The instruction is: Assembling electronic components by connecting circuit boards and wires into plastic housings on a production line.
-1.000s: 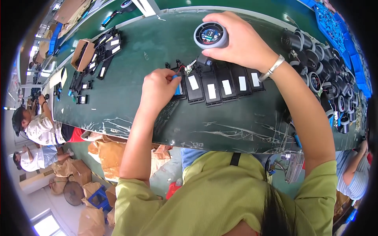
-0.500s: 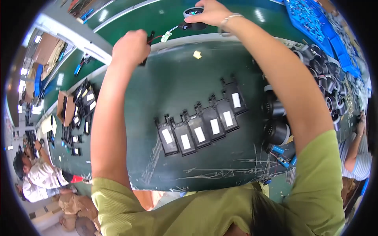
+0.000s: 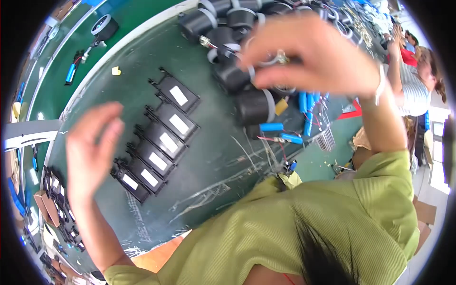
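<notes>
Left of the row of flat black cases (image 3: 167,142), I have the left hand (image 3: 95,147) raised, its thumb and curled fingers parted, with nothing that I can see between them. Up and to the right of that row hangs the right hand (image 3: 308,61), palm downward, thumb and fingers spread well apart. It is blurred, and I cannot tell from my end whether it touches the pile of black cylinders (image 3: 232,76) below it. Hands and forearms reach wide of each other; a silvery bracelet (image 3: 380,84) rings the right wrist.

The row itself slants across the dark green table (image 3: 204,156) — six thin, matt rectangular shells, each with a plain white label and small knobbly clips at one end. Right of the row, the cylinders are smooth and squat, with grey rims, and slim blue tubes (image 3: 271,127) with thin wires lie just beside them. Above and left of the row, beyond the pale table edge, I see a grey-rimmed cylinder (image 3: 104,27) lying near another blue tube (image 3: 71,72). Nearer the row sits a crumpled yellow scrap (image 3: 116,71).
</notes>
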The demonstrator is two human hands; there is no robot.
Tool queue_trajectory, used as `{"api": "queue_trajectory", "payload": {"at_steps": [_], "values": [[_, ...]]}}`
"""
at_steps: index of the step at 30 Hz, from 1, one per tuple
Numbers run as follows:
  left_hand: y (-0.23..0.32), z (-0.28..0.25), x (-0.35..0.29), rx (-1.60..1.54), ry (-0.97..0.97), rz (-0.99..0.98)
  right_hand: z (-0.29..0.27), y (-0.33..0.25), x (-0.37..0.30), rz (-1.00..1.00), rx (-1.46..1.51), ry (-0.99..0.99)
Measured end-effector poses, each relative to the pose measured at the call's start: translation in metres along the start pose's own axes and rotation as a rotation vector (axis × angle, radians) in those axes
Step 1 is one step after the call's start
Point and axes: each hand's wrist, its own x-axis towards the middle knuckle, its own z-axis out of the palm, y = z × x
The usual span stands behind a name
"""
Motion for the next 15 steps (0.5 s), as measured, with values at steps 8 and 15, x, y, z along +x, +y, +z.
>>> {"api": "queue_trajectory", "payload": {"at_steps": [8, 15], "values": [[0.119, 0.100, -0.019, -0.157, -0.003, 0.311, 0.111, -0.052, -0.138, 0.378, -0.132, 0.433], [0.145, 0.152, 0.007, 0.179, -0.035, 0.416, 0.142, -0.042, -0.161, 0.355, -0.063, 0.615]]}}
